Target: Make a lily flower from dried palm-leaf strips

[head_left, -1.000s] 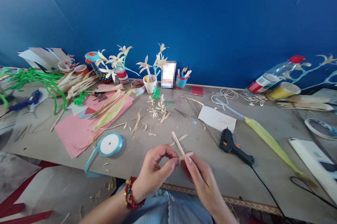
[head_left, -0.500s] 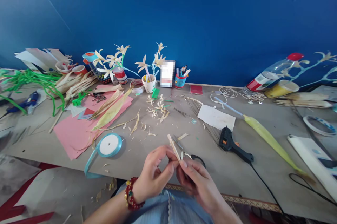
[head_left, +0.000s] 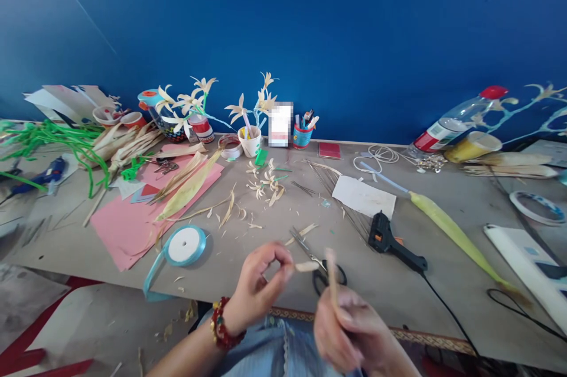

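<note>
Above the near edge of the worktop (head_left: 376,282), our two hands were up with a small gap between them. Our left hand (head_left: 263,279) pinched one end of a small pale petal (head_left: 306,267) with the thumb and finger. The petal ran from side to side, and its loose end pointed over to the right. Our right hand (head_left: 343,327) had its fingers wrapped round the low end of a pale strip (head_left: 333,282). The strip stood up and leaned a little to the left. So one piece went across and the other went up, and they looked apart. The strip was blurry, so we could not tell what shape its tip was.

From our right fingers, the petal was up and to the left, and our left hand was the one next to it. Scissors (head_left: 316,259) lay on the worktop just past the two pieces, with blades pointing away from us and a bit left. Their black handles were nearer to our right hand, but our fingers did not hold them. A pale scrap (head_left: 310,228) lay crosswise at the blades.
</note>
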